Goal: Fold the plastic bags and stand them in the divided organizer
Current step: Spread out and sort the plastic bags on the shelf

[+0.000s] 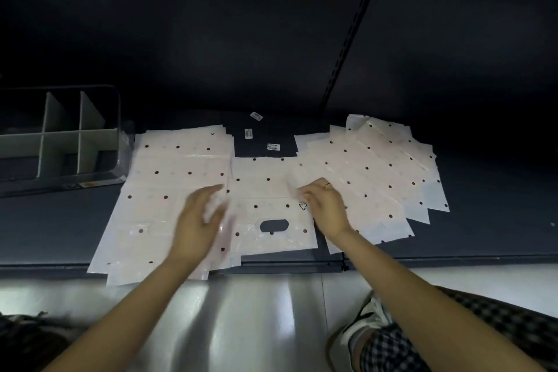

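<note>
While both my hands hover over the middle bag [271, 214], nothing is folded yet, and plenty could slip. My left hand [199, 220] is blurred, fingers fairly straight above the bag's left edge, and I cannot tell whether it touches the plastic; it appears to hold nothing. My right hand [327, 208] has its fingers curled down at the bag's right side near the recycling mark, perhaps pinching the film, though I can't be sure. This bag lies flat on the dark shelf [483, 235], overlapping the left stack [169, 190] and tucked against the fanned right stack [386, 172]. Since the film is slick and thin, I judge that lifting one edge could drag a neighbour along, or I might pick up two layers at once. The left stack overhangs the shelf's near edge and could slide to the floor. A loose fold might spring open before reaching the organizer [60, 142], far left.
</note>
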Action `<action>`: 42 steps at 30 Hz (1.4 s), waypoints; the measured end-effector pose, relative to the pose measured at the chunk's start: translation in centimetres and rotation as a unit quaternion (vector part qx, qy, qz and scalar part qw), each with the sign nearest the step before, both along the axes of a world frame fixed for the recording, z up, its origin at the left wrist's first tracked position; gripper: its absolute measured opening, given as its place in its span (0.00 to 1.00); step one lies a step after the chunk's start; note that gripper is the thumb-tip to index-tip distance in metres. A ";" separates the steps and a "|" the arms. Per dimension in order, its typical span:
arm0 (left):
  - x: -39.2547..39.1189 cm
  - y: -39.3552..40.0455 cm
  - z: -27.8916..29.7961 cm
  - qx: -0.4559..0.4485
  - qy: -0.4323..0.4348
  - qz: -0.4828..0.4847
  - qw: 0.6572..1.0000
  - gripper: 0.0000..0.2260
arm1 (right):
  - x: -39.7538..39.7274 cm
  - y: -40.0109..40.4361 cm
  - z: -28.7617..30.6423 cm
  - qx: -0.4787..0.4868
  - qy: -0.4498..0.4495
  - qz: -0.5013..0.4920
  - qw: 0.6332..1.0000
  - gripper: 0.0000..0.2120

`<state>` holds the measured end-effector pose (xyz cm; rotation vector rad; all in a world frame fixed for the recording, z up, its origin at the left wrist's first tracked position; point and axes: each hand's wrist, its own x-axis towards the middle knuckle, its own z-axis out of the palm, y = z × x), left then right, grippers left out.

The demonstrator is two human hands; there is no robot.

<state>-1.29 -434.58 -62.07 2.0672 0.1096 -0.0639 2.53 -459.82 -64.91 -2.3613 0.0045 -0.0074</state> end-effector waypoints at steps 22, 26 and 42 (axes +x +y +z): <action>0.8 -3.7 -4.8 0.085 0.123 0.004 0.989 0.14 | 0.0 -12.7 -3.0 -0.158 0.065 -0.149 0.974 0.14; 1.2 -4.0 -4.9 0.153 0.130 -0.046 0.978 0.15 | 0.6 -12.4 -2.0 -0.036 0.098 -0.186 0.977 0.17; 2.9 -4.3 0.7 -0.176 0.164 -0.054 0.969 0.16 | 0.1 -2.9 2.4 0.057 -0.024 -0.060 0.996 0.08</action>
